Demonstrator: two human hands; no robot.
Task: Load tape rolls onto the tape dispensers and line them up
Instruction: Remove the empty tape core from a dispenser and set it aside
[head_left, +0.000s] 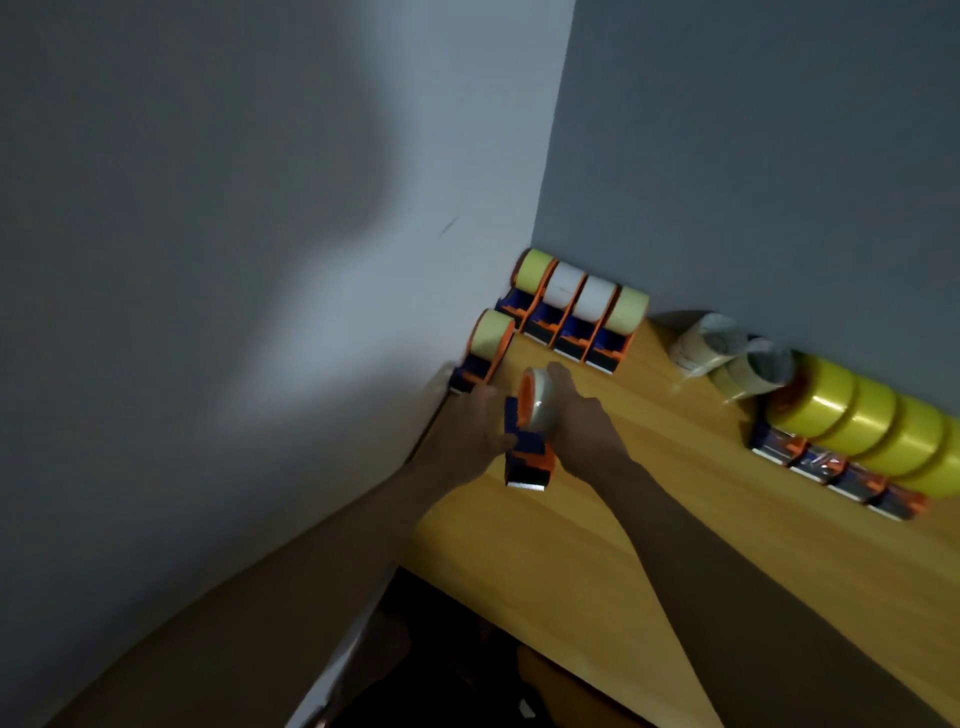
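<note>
Both hands are gripping a loaded dispenser (527, 441) over the desk (649, 467), left hand (475, 421) curling on its body and right hand (582, 415) on the roll, its long axis pointing toward the lone dispenser (480, 348) just beyond the left hand.

A yellow wooden table (597, 545) fits into a dim corner between two grey walls (753, 156).

Four loaded dispensers (576, 317) stand in the worktop (597, 545) corner, a fifth (480, 345) before them. Loose rolls (727, 353) lie rightward, then another dispenser row (857, 447).
</note>
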